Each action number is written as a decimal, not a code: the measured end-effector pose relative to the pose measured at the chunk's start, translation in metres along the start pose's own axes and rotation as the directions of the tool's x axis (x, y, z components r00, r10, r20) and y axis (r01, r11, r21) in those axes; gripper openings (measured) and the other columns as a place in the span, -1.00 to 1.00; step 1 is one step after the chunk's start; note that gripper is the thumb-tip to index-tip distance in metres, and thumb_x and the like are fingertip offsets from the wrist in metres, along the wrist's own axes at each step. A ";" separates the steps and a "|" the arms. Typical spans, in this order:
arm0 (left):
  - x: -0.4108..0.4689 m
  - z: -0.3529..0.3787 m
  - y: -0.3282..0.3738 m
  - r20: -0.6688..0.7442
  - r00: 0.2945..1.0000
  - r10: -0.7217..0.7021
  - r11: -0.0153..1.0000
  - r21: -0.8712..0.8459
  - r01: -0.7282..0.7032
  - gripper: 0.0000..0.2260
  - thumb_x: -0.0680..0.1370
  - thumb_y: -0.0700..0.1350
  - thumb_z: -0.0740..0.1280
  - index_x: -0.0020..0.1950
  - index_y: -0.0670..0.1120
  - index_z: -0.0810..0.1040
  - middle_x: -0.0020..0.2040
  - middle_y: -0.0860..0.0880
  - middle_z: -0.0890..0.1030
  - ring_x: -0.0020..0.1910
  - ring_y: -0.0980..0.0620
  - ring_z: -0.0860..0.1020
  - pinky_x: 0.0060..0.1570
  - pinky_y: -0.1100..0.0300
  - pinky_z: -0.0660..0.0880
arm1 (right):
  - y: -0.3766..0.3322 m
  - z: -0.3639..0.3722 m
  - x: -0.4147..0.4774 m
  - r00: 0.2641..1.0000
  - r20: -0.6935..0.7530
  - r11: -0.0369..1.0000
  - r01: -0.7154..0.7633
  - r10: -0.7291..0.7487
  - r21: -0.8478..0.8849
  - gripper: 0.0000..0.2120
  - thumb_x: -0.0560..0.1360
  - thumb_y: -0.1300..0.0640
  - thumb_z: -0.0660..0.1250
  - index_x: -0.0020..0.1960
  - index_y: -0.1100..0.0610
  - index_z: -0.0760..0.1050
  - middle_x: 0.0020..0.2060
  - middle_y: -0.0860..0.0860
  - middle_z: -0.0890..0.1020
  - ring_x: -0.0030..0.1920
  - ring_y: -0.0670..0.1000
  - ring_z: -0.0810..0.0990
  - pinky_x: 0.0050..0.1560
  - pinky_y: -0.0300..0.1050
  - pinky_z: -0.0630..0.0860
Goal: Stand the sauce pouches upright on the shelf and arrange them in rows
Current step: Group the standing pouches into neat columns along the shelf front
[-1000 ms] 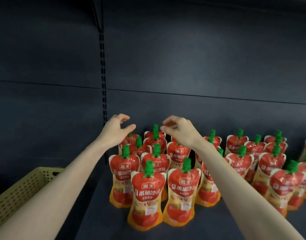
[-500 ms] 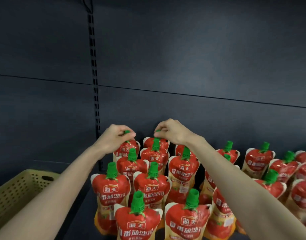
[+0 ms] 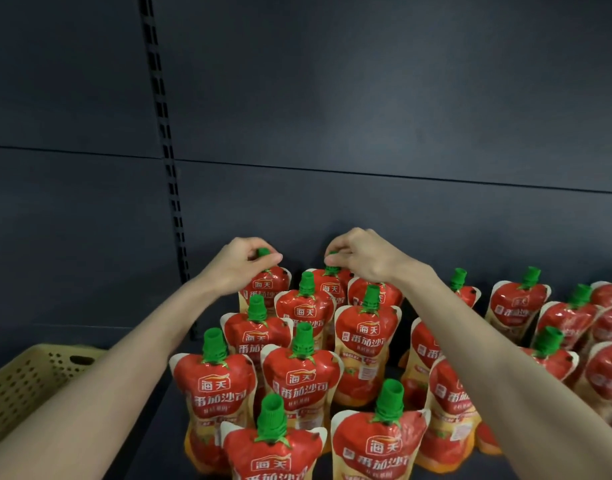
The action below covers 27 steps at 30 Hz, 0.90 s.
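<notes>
Left hand (image 3: 237,268) and right hand (image 3: 365,259) pinching green caps (image 3: 263,251) of 2 back-row pouches (image 3: 267,285), long axes vertical, spouts up.

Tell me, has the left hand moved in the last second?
Yes. The left hand came down onto the green cap of the back-left pouch, now pinching it.

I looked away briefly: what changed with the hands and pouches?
Both hands dropped onto the back row: the left hand now pinches the cap of the back-left pouch, the right hand the cap of the next pouch. The other pouches and the basket stayed put.
</notes>
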<state>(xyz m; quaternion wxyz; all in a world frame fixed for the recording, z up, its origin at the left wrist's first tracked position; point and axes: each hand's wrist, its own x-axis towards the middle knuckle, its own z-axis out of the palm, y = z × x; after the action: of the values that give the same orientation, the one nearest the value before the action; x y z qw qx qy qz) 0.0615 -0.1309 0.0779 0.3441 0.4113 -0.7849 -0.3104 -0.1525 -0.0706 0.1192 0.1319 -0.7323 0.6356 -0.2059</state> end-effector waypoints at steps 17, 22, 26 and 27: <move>0.001 0.006 -0.002 0.023 0.999 -0.028 0.997 -0.074 0.030 -0.81 0.53 -0.08 0.33 -0.06 -0.21 0.59 -0.22 -0.04 0.65 -0.23 0.14 0.58 -0.10 0.19 0.49 | -0.004 0.000 -0.003 1.000 0.002 0.999 -0.028 0.028 0.020 -0.80 0.56 0.12 0.26 0.09 0.17 0.59 0.05 0.09 0.64 0.05 0.02 0.59 0.07 -0.18 0.47; 0.004 0.005 -0.005 0.050 0.998 -0.040 0.997 -0.071 0.043 -0.83 0.53 -0.07 0.33 -0.06 -0.18 0.59 -0.22 0.01 0.63 -0.13 0.09 0.56 0.01 0.14 0.47 | -0.003 0.001 0.000 0.999 0.008 0.999 -0.045 0.045 0.007 -0.80 0.56 0.08 0.26 0.09 0.14 0.58 0.06 0.08 0.62 0.07 0.03 0.58 0.06 -0.15 0.47; 0.003 0.004 -0.005 0.056 0.998 -0.032 0.999 -0.037 0.034 -0.82 0.53 -0.05 0.33 -0.06 -0.17 0.58 -0.19 0.00 0.64 -0.11 0.05 0.57 0.00 0.13 0.49 | -0.005 0.002 -0.001 0.999 -0.001 0.999 -0.045 0.045 0.010 -0.78 0.56 0.07 0.26 0.12 0.14 0.57 0.06 0.08 0.63 0.07 0.03 0.59 0.09 -0.15 0.49; 0.002 0.004 -0.004 0.056 0.998 -0.024 0.999 -0.029 0.025 -0.82 0.52 -0.05 0.33 -0.06 -0.16 0.59 -0.18 -0.01 0.64 -0.12 0.06 0.58 -0.01 0.14 0.49 | -0.006 0.002 -0.002 0.999 -0.004 0.999 -0.046 0.047 0.008 -0.78 0.56 0.07 0.26 0.12 0.14 0.56 0.05 0.08 0.63 0.07 0.02 0.59 0.08 -0.17 0.48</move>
<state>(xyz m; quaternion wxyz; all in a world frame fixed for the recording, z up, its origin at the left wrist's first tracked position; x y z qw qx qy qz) 0.0597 -0.1337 0.0731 0.3246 0.4068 -0.7843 -0.3376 -0.1466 -0.0677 0.1196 0.1382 -0.7164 0.6519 -0.2066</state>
